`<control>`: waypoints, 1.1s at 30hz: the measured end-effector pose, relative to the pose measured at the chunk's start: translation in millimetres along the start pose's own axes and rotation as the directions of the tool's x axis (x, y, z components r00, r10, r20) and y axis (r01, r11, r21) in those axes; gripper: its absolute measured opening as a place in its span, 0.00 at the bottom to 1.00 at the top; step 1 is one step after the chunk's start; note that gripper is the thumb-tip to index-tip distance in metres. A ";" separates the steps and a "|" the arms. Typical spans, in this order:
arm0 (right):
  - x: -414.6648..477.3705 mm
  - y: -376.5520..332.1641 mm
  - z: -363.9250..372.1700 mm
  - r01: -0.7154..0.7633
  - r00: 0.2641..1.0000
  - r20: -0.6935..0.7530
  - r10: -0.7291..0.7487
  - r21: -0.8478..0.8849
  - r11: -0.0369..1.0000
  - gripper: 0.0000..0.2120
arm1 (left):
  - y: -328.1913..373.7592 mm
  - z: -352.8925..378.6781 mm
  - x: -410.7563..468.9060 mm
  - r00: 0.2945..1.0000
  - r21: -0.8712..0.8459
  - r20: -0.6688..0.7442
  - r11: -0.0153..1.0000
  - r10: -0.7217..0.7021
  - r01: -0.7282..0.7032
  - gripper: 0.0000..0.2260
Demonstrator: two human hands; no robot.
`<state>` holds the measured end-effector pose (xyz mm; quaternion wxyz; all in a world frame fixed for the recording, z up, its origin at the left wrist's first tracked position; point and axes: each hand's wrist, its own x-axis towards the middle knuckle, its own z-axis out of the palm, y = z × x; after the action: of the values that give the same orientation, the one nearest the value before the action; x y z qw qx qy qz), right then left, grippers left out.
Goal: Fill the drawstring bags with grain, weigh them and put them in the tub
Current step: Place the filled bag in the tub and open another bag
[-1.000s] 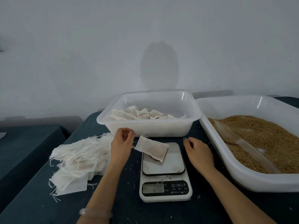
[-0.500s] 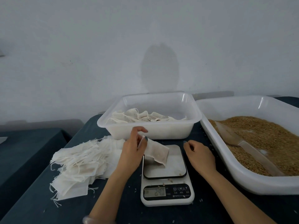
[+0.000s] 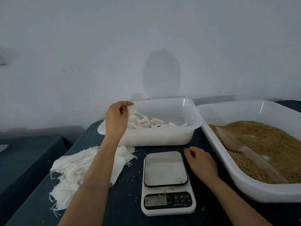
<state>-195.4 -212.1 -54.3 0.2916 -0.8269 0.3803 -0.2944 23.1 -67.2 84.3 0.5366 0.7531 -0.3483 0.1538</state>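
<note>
Behind the scale [image 3: 166,181], the left hand [image 3: 116,118] is raised over the left rim of the tub [image 3: 192,126]. Its fingers [image 3: 128,103] pinch the top of a drawstring bag [image 3: 132,112], which hangs onto the other bags inside. Just right of the scale, the right hand [image 3: 201,162] rests on the bench [image 3: 127,201], fingers loosely curled, grasping nothing. A heap of empty bags [image 3: 76,168] lies left of the scale.

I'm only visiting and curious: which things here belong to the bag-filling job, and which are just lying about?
In the job: left hand, filled bag, tub, scale, grain, scoop, empty bags.
Lying about: stray grains, side table.
</note>
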 end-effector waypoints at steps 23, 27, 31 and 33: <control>0.2 3.3 1.4 0.025 1.000 -0.006 -0.025 -0.037 0.999 0.20 | -70.6 -68.2 -62.6 0.718 0.959 0.086 0.252 -0.690 0.128 0.29; 0.6 3.0 1.7 0.023 1.000 -0.005 -0.023 -0.045 0.999 0.20 | -72.8 -62.5 -68.8 0.729 0.957 0.110 0.269 -0.676 0.106 0.20; 0.4 2.5 1.5 0.025 1.000 0.002 -0.025 -0.046 0.999 0.20 | -64.1 -57.4 -71.0 0.815 0.977 0.163 0.208 -0.556 -0.053 0.12; 0.7 2.7 1.3 0.024 1.000 0.003 -0.024 -0.040 0.999 0.20 | -60.6 -58.6 -69.9 0.840 0.978 0.143 0.206 -0.524 -0.038 0.13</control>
<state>-195.3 -213.8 -56.9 0.2719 -0.8375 0.3756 -0.2891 23.6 22.6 21.6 -0.1154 0.9774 -0.1652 0.0641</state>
